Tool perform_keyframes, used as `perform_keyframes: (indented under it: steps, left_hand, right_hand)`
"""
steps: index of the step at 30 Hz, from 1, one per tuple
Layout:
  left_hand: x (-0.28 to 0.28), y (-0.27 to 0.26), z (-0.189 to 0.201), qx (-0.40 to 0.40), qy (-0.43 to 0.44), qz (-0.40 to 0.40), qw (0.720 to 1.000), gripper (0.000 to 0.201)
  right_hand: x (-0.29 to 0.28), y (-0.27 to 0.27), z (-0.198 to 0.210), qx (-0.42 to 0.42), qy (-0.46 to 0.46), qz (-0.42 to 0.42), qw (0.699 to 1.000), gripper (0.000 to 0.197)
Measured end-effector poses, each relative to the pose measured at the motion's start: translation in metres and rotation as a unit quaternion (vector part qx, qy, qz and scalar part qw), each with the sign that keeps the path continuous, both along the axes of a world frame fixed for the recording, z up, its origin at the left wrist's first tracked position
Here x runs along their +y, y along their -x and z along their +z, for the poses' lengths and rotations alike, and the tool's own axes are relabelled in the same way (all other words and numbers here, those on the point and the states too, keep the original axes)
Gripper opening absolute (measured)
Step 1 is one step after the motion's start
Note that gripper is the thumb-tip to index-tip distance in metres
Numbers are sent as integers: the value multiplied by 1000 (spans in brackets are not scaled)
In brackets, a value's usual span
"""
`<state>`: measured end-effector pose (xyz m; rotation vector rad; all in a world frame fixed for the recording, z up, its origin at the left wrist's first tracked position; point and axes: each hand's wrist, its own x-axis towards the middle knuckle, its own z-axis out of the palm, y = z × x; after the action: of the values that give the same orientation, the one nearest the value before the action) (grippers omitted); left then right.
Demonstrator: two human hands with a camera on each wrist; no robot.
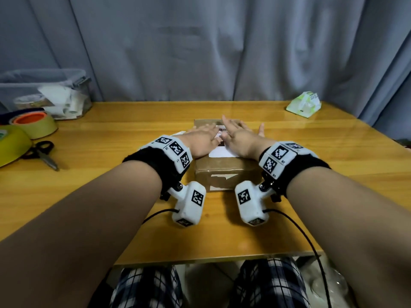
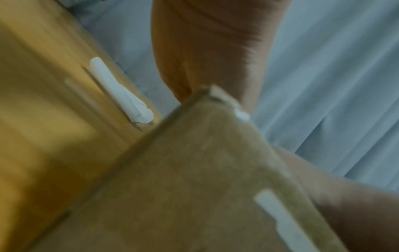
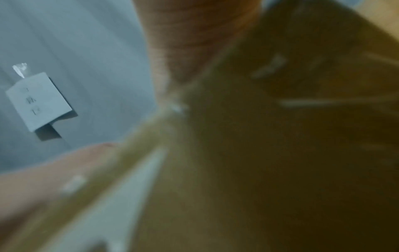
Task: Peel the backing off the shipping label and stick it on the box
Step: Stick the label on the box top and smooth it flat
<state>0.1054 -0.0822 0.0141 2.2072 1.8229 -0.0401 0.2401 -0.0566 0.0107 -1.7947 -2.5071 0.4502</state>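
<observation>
Lay flat at frame centre: left hand (image 1: 201,140) and right hand (image 1: 239,137), fingers (image 1: 226,123) straight, pressing label (image 1: 222,152) onto box (image 1: 224,172).

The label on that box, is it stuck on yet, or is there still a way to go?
Nearly finished, it seems. Done: the white label lies flat on top of the box, and a white sheet, likely the peeled backing, lies on the table beside it. In hand: the left hand and right hand press on the label with flat fingers. Left: probably only lifting the hands away.
</observation>
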Motion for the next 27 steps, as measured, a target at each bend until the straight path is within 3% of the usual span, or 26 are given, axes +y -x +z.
perform_keyframes:
  steps: [4, 9, 19, 22, 27]
  left_hand:
    - [-5, 5, 9, 19, 45, -10, 999, 67]
    - [-6, 18, 24, 25, 116, -32, 992, 83]
    - [-30, 16, 5, -63, 62, 27, 996, 81]
    - [-34, 21, 11, -32, 81, 19, 996, 84]
    - [-42, 24, 19, -14, 113, 22, 993, 91]
  right_hand:
    - [-4, -9, 1, -40, 45, -26, 998, 55]
    - [-13, -26, 5, 22, 113, -25, 993, 67]
    - [-38, -52, 1, 98, 164, -17, 981, 79]
    - [-45, -55, 2, 124, 179, -16, 976, 84]
    - [-55, -56, 2, 173, 173, -13, 969, 75]
